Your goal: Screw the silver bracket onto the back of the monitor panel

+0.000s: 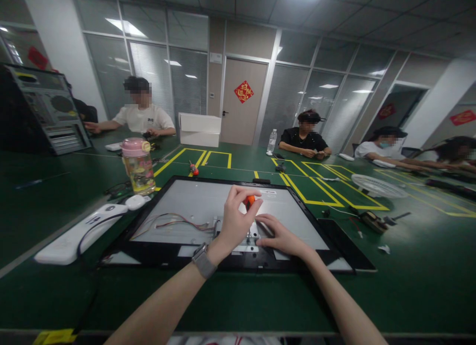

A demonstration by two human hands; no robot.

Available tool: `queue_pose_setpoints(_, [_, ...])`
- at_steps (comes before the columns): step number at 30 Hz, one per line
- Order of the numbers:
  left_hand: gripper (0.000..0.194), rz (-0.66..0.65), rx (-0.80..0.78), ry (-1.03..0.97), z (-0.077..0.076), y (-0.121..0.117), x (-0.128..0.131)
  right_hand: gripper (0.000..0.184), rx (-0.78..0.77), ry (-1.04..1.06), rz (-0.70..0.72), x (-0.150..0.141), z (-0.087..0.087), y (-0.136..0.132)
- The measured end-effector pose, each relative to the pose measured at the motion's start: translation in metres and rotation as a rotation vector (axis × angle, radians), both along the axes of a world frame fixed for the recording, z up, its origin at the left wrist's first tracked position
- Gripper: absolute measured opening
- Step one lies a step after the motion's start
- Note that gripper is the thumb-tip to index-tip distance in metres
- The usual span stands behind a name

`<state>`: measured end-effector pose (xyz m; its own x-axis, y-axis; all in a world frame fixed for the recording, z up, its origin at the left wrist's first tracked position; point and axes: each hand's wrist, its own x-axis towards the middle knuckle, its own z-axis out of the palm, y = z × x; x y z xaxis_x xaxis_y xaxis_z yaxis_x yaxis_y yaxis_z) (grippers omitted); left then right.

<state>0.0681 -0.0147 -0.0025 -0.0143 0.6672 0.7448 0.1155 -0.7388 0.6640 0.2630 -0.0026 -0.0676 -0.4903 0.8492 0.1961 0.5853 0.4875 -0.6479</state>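
Observation:
A flat display panel (297, 218) with a grey back and black frame lies on the table before me. My left hand (236, 218), wearing a watch, is closed around the orange handle of a screwdriver (250, 201). The screwdriver stands about upright over a metal bracket (243, 246) at the panel's near edge; its tip is hard to make out. My right hand (280, 236) rests at the bracket's right side, thumb and fingers apart, touching the panel around it. Thin wires (174, 221) run across the panel left of the bracket.
A white power strip (82, 233) and a pink-lidded bottle (138, 166) stand left. A dark flat slab (347, 243) lies right of the panel. An open computer case (44, 107) is far left. Several people sit across the green table (238, 305); a white box (200, 129) stands there.

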Motion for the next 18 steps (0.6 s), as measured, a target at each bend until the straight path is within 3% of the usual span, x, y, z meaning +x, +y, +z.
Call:
queue_pose_setpoints(7, [0.028,-0.12,0.001,0.04,0.002,-0.002,-0.006,0.064,-0.005,-0.003,-0.009,0.0,0.0,0.0])
queue_pose_setpoints(12, [0.025,-0.004,0.068,0.149,0.0,0.0,-0.004,0.063,-0.001,-0.009,-0.006,-0.001,0.002,-0.001])
queue_pose_setpoints(16, [0.019,0.104,0.232,0.212,-0.007,0.002,-0.006,0.064,0.007,-0.005,-0.014,-0.001,0.002,-0.001])
queue_pose_setpoints(18, [0.026,0.072,0.293,0.282,-0.009,0.002,-0.008,0.064,0.014,-0.005,-0.017,-0.001,0.001,0.0])
